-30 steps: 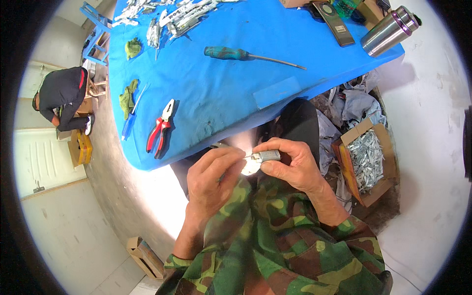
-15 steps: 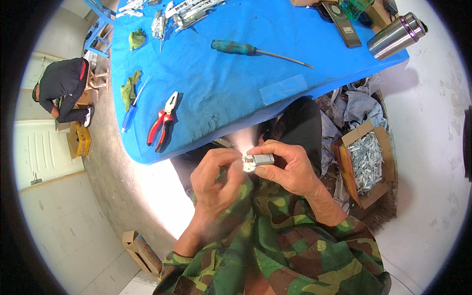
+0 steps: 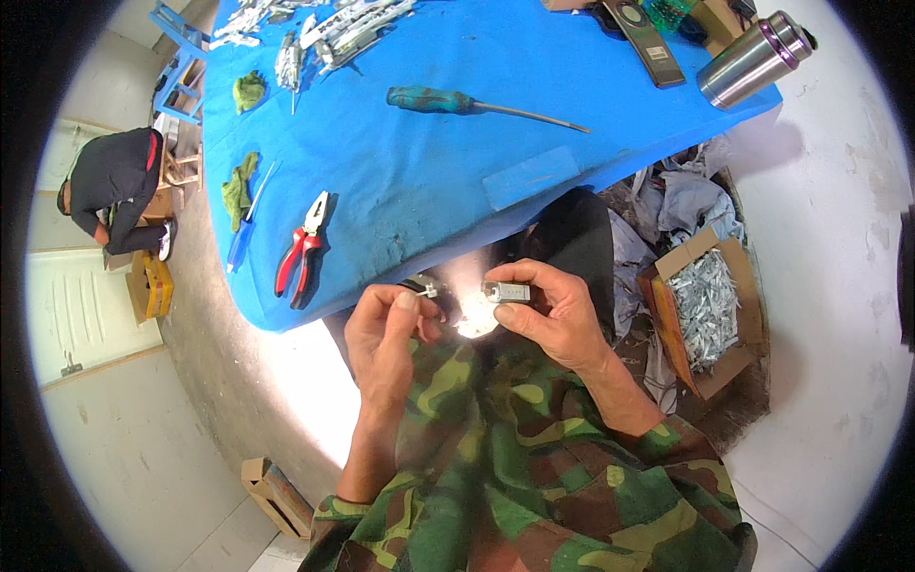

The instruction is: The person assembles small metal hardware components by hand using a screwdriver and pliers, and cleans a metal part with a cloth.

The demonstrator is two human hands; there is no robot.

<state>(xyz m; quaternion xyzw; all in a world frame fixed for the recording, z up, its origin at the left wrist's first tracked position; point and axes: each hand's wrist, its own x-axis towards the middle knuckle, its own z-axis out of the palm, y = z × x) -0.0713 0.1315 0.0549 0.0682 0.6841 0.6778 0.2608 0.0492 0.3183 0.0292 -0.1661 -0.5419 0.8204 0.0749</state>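
Between the thumb and fingers of my right hand (image 3: 556,310) is a small silver-grey rectangular metal housing (image 3: 512,293), its near end facing my other hand. My left hand (image 3: 386,329) pinches a small whitish part (image 3: 429,291) that sticks out past the fingertips; its exact kind is too small to make out. A short gap separates the two pieces. Both hands are over my lap, just off the table's near edge, in a bright patch of light. On the blue-covered table (image 3: 419,181) lie red-handled pliers (image 3: 303,250), a blue-handled screwdriver (image 3: 250,219) and a large teal-handled screwdriver (image 3: 481,105).
Metal strips (image 3: 348,33) are heaped at the table's far left, near two green cloths (image 3: 249,91). A steel flask (image 3: 758,62) stands at the far right. Below it, a cardboard box (image 3: 748,286) holds many small metal pieces. Another person (image 3: 114,186) sits bent over at left.
My left hand has drawn away to the left with the small whitish part, apart from the metal housing. The right hand keeps its grip nearly in place. The view has shifted slightly.
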